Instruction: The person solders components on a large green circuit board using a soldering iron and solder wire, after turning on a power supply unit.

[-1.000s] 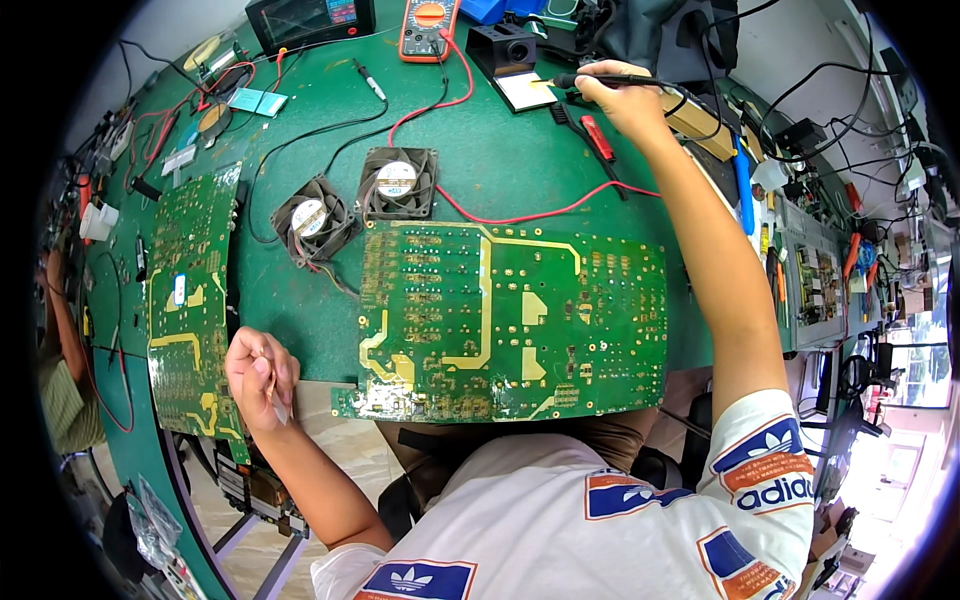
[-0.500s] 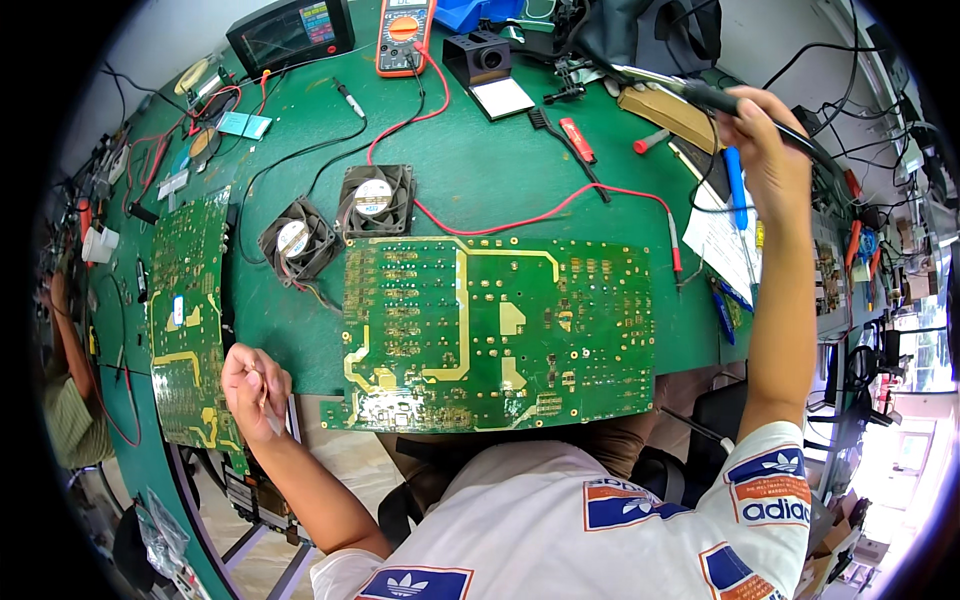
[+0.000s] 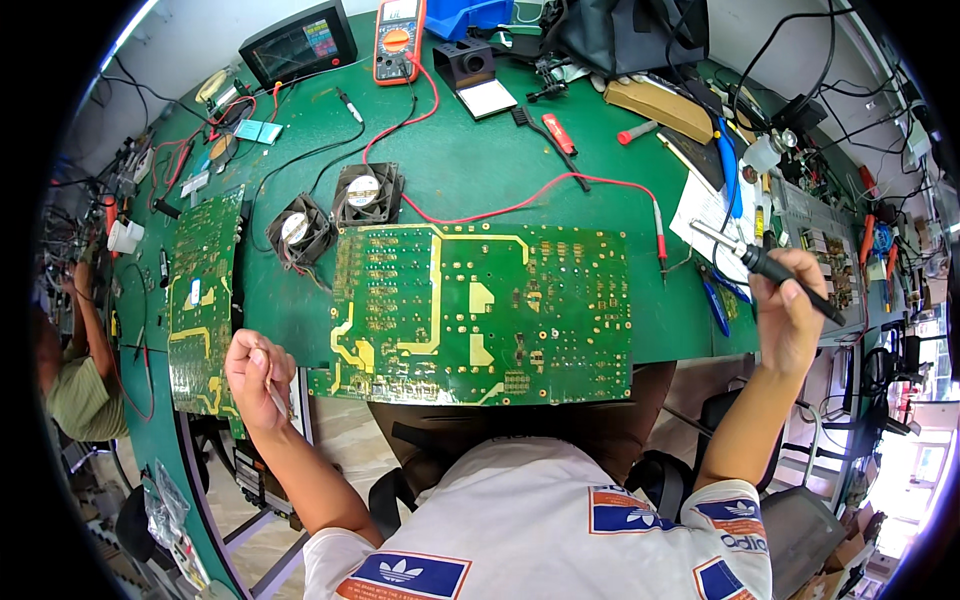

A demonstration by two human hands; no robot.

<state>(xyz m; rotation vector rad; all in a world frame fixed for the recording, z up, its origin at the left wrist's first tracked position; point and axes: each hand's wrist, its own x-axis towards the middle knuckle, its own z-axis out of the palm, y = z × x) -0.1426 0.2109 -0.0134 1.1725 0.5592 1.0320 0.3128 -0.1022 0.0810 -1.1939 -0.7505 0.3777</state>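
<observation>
Your right hand (image 3: 788, 310), clamped on the soldering iron (image 3: 768, 266), had left the stand (image 3: 466, 66), bringing it nearer the circuit board (image 3: 575, 330) overhanging the bench (image 3: 450, 140); your left hand (image 3: 258, 378) was pinched together, contents unclear.

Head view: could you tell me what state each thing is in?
Right hand: closed around black-handled, metal-tipped tool
Left hand: pinching slim pale item, kind unclear
Large green circuit board: flat, overhanging green bench's edge
Orange digital multimeter: display on
Black boxy instrument: screen lit
Two dark square fans: apparently stopped
Red-and-white test probe: lying unheld
</observation>
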